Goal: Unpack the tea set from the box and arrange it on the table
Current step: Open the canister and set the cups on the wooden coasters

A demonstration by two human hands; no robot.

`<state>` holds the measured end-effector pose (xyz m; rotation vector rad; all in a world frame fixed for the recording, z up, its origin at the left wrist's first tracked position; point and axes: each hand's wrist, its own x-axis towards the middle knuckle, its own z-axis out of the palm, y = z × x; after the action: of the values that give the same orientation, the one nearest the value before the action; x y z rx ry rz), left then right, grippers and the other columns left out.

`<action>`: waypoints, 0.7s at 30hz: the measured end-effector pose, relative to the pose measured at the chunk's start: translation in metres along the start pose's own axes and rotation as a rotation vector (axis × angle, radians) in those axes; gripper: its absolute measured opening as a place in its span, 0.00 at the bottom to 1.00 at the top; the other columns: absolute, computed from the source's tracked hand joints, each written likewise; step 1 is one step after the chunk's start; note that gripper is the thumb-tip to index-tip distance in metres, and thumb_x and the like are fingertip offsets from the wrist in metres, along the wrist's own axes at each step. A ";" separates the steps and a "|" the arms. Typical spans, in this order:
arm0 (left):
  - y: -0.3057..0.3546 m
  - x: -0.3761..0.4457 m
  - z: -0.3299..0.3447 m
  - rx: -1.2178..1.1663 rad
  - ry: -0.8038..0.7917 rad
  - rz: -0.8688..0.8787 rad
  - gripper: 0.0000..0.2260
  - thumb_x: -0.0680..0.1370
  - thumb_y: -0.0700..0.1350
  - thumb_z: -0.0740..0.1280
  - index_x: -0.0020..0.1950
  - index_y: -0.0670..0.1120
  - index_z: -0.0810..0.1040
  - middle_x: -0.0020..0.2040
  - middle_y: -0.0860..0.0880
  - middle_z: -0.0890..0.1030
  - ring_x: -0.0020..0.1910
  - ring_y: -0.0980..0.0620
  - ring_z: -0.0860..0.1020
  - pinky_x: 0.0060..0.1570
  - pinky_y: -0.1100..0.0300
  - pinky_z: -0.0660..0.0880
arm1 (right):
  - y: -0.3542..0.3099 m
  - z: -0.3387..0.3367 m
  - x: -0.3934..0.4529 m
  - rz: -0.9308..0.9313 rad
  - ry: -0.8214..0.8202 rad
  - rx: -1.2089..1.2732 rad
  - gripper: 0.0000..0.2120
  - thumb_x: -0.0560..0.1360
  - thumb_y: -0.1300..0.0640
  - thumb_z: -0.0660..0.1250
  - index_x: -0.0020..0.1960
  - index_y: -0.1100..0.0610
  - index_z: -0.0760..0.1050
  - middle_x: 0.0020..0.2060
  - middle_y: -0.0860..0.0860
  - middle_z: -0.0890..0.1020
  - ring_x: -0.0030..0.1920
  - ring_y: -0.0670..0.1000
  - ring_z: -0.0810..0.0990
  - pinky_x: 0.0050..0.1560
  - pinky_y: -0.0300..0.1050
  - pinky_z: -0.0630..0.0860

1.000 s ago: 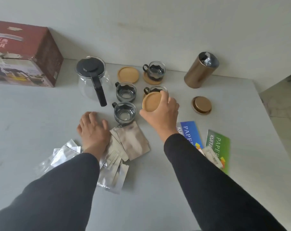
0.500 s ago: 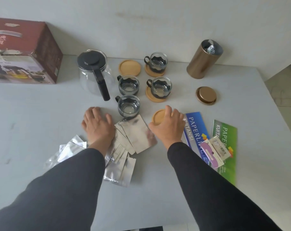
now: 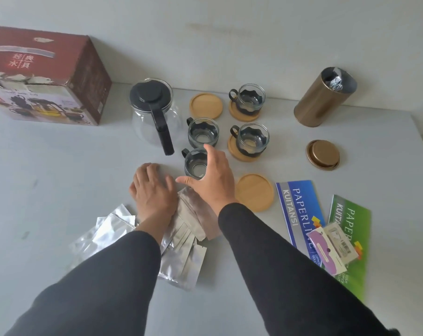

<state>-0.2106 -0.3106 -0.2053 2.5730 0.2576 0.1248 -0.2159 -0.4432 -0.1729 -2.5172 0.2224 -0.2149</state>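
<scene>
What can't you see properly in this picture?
- Head view: the nearest cup is partly covered by the right hand.
- The silver packets are partly under the left hand and both sleeves.
- The box is cut off by the left edge.
- The tin holds something foil-like, too small to identify.
- The card on the booklets has print too small to read.

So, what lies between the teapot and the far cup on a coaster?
In the head view, one bare wooden coaster lies between the teapot and the far cup; nothing rests on it.
</scene>
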 end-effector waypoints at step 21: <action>0.007 0.002 -0.001 0.088 -0.017 -0.064 0.21 0.72 0.51 0.54 0.63 0.48 0.70 0.63 0.51 0.69 0.65 0.50 0.65 0.66 0.54 0.58 | 0.013 -0.053 0.191 -0.176 -0.190 -0.053 0.40 0.68 0.44 0.73 0.72 0.56 0.58 0.63 0.57 0.66 0.63 0.58 0.69 0.61 0.49 0.70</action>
<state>-0.2076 -0.3157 -0.2006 2.6483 0.3462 0.0689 -0.0419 -0.5226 -0.1176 -2.5909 -0.0703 -0.0379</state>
